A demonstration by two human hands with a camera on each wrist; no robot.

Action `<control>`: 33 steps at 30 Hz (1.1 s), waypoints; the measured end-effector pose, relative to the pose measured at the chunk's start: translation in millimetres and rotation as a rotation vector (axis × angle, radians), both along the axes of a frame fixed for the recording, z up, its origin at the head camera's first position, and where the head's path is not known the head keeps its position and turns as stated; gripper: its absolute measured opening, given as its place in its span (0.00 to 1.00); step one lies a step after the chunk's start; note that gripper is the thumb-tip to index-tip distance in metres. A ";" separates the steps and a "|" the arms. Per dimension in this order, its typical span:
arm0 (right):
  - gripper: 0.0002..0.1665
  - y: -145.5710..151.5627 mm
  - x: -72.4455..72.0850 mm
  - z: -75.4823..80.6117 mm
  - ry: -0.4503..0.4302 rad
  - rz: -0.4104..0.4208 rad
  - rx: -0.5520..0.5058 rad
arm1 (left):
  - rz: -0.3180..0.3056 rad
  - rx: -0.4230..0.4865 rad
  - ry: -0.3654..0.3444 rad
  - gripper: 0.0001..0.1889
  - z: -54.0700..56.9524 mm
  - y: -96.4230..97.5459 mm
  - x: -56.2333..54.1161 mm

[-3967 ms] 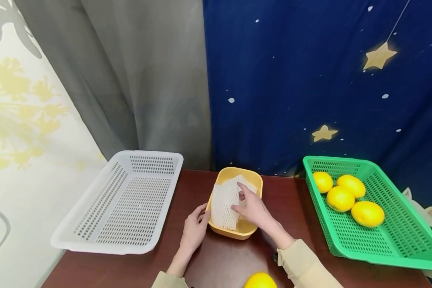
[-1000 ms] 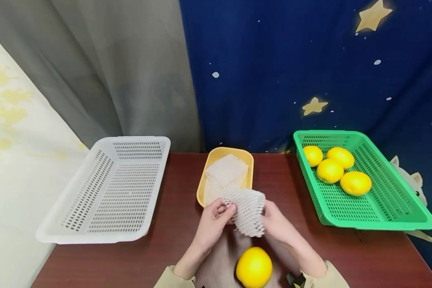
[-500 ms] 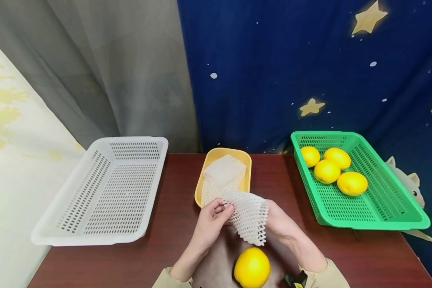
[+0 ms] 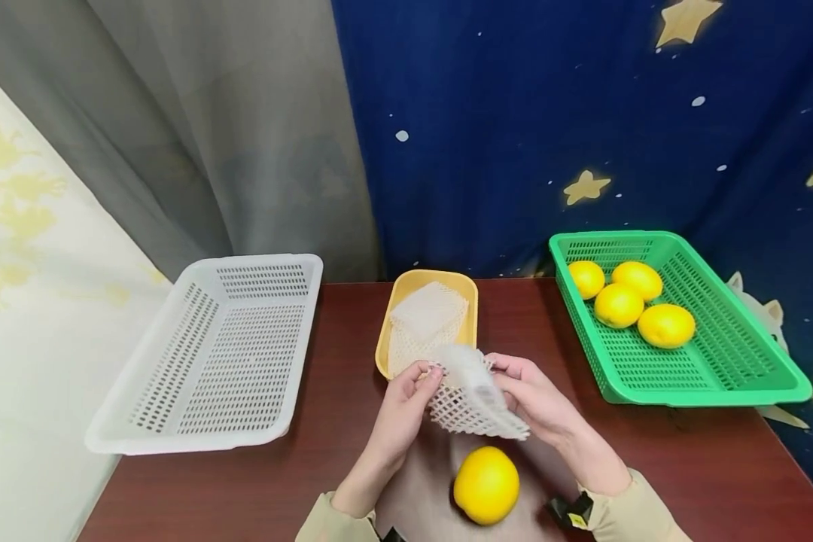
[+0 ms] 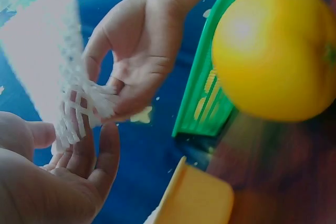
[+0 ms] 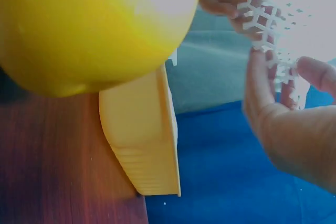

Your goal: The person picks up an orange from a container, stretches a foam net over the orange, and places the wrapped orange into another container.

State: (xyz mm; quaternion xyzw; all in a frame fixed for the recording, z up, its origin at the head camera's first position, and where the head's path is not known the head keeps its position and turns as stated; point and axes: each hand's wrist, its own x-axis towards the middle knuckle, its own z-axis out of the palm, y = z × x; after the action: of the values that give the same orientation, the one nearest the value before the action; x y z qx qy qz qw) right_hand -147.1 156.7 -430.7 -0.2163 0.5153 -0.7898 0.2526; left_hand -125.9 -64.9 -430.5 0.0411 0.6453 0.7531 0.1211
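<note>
Between both hands hangs a white foam fruit net (image 4: 461, 410), above the table in the head view. My left hand (image 4: 400, 414) pinches its left edge between thumb and fingers. Thumb and fingers of my right hand (image 4: 542, 403) hold the opposite edge. In the left wrist view, some fingers show through the mesh (image 5: 79, 106) at its mouth. A round, glossy yellow fruit (image 4: 486, 485) sits on the table just in front of the hands, touched by neither. Behind the held net, a small yellow tray (image 4: 470, 331) contains more folded foam nets (image 4: 430, 309).
A white perforated basket (image 4: 206, 444) stands at the left with nothing in it. At the right is a green basket (image 4: 704, 395) bearing several yellow fruits (image 4: 666, 326). The dark red table (image 4: 244, 489) ends at the curtains (image 4: 447, 150) behind.
Four seconds ago my right hand was in the tray and my left at its rim. A net has since come out into both hands; lately its lower end swings right as my right hand shifts.
</note>
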 end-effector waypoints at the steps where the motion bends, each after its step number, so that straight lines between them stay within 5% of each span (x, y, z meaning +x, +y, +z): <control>1: 0.17 1.4 1.4 2.3 -0.002 -0.011 -0.005 | -0.008 0.002 -0.005 0.11 -0.3 1.5 0.7; 7: 0.22 11.0 13.7 9.0 -0.034 -0.022 -0.026 | -0.026 0.002 -0.006 0.10 -4.7 3.7 9.0; 15: 0.20 22.9 33.7 3.0 -0.052 -0.009 0.100 | -0.114 -0.034 -0.013 0.14 -8.5 10.3 24.7; 24: 0.39 37.8 59.6 -8.2 0.097 -0.095 0.377 | -0.106 -0.100 -0.071 0.19 -18.6 5.4 43.7; 29: 0.37 42.9 73.9 -10.3 0.232 -0.149 0.472 | -0.177 -0.095 -0.116 0.19 -27.4 0.9 50.1; 33: 0.40 43.4 84.8 -11.6 0.251 -0.157 0.492 | -0.235 -0.081 -0.132 0.18 -30.5 -1.3 57.5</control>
State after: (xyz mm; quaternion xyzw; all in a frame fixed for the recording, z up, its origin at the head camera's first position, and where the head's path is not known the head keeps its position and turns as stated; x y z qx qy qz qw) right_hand -62.3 200.1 -442.3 -0.2041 0.7338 -0.6254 0.1698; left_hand -68.4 -66.2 -461.1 0.0616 0.6567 0.7080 0.2523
